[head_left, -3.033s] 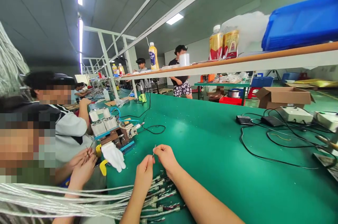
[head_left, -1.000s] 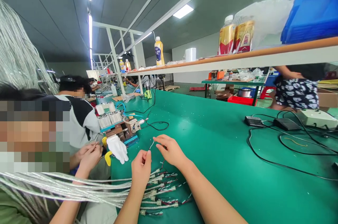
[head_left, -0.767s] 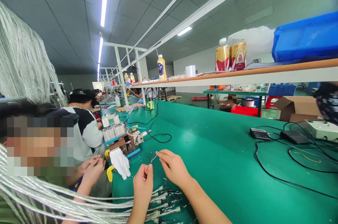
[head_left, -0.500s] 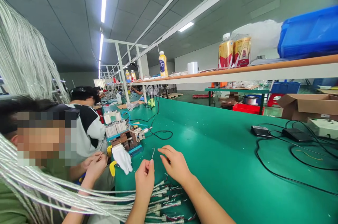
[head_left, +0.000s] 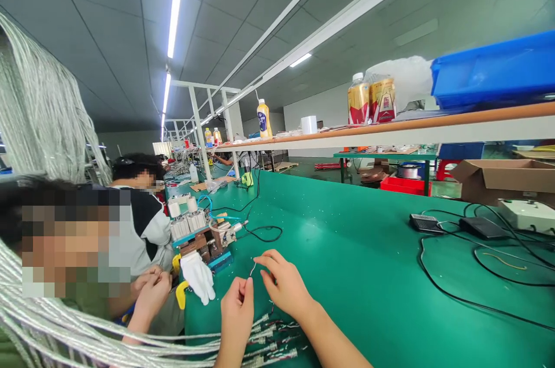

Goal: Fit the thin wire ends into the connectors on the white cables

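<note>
My left hand (head_left: 237,305) is closed in a pinch on a thin white wire (head_left: 253,267), whose end stands up above the thumb. Just to the right, my right hand (head_left: 284,281) has its thumb and fingers apart, with the index fingertip beside the wire's upper end. I cannot see anything held in it. Below both hands, several braided cables (head_left: 269,333) lie on the green table (head_left: 368,298), their stripped ends showing thin dark, red and white wires.
A small machine (head_left: 203,235) and a white glove (head_left: 198,277) stand left of my hands. A co-worker's hands (head_left: 151,293) are farther left, near hanging cables (head_left: 47,114). Black pedals (head_left: 483,227) with cords lie right. A shelf (head_left: 390,130) runs above the table.
My right hand's index fingertip has come closer to the wire's upper end. The camera view has tilted slightly, so the scene sits lower. My left hand keeps its pinch.
</note>
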A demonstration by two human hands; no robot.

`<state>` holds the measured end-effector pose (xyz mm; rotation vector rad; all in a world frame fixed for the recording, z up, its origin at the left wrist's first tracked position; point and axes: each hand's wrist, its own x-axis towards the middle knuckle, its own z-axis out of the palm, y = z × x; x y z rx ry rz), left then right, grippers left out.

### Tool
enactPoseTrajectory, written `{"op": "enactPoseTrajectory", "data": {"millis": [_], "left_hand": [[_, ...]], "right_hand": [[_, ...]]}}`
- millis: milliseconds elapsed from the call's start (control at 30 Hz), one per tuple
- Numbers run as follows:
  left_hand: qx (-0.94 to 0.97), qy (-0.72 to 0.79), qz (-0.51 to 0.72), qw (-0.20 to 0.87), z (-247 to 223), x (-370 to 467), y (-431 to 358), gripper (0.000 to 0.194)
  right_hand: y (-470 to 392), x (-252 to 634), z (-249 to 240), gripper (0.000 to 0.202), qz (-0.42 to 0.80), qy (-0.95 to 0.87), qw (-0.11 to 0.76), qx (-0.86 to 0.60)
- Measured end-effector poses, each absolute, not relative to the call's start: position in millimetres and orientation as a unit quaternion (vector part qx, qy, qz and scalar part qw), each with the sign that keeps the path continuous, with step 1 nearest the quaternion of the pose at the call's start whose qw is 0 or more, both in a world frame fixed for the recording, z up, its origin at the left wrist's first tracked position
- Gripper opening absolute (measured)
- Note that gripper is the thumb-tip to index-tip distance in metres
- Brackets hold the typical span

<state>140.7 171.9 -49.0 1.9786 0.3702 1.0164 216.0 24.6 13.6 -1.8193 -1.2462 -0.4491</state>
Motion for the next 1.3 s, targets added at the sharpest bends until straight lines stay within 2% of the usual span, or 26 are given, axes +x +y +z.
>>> {"op": "enactPoseTrajectory", "data": {"millis": [400, 600, 833, 1300], "left_hand": [[0.768, 0.174, 0.402, 0.467, -49, 141, 175, 0.053], [0.762, 0.166, 0.422, 0.461, -47, 139, 175, 0.056], [0.765, 0.149, 0.409, 0.475, -54, 142, 176, 0.052], [0.811, 0.104, 0.38, 0.431, -53, 144, 171, 0.05]], "right_hand": [[30, 220, 4, 0.037, -0.163, -0.509, 0.484, -0.693], [30, 219, 0, 0.039, -0.167, -0.513, 0.48, -0.691], [32, 212, 4, 0.011, -0.13, -0.495, 0.511, -0.691], [42, 216, 1, 0.024, -0.111, -0.495, 0.547, -0.666]]}}
